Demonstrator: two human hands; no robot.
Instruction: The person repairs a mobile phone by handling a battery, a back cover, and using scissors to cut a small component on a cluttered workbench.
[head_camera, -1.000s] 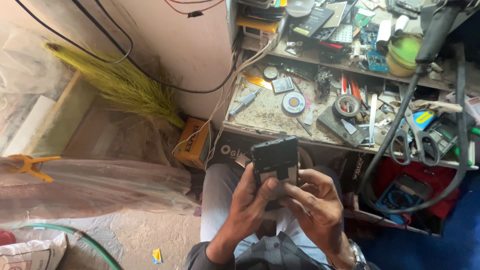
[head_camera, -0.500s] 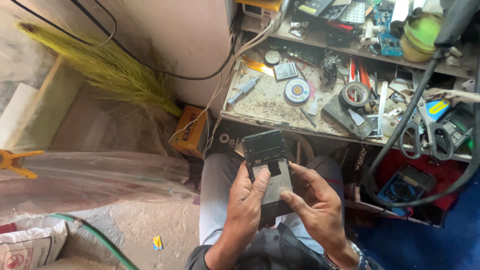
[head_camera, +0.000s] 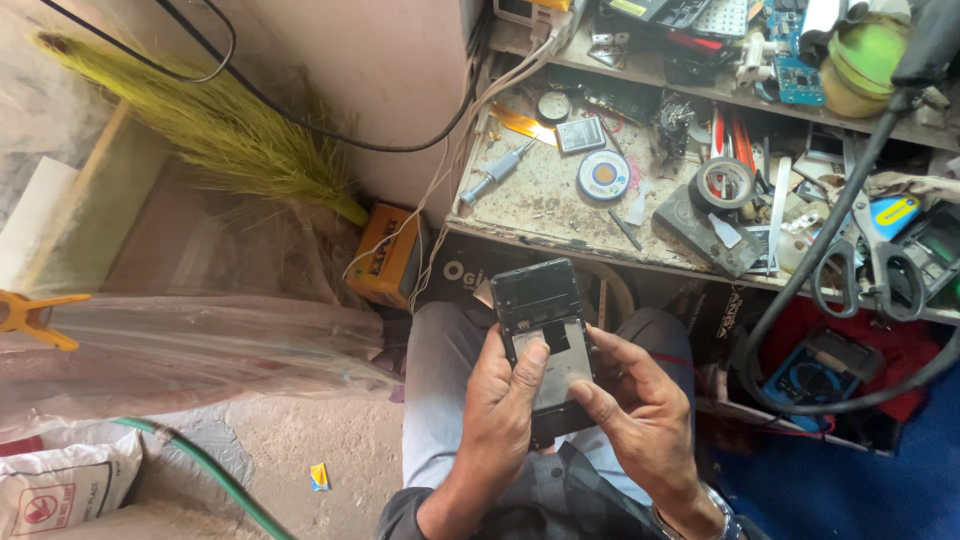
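opened phone (head_camera: 540, 320) held over the lap, near the tabletop (head_camera: 545, 205): left hand (head_camera: 500, 405) clasps its body for support; right hand (head_camera: 630, 415) steadies the right edge, thumb free to probe.

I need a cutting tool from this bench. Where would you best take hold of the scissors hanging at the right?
Take the scissors by the two dark finger loops, coming from below. The loops hang lowest and face the seat, while the blades point up into the clutter beside the black cable.
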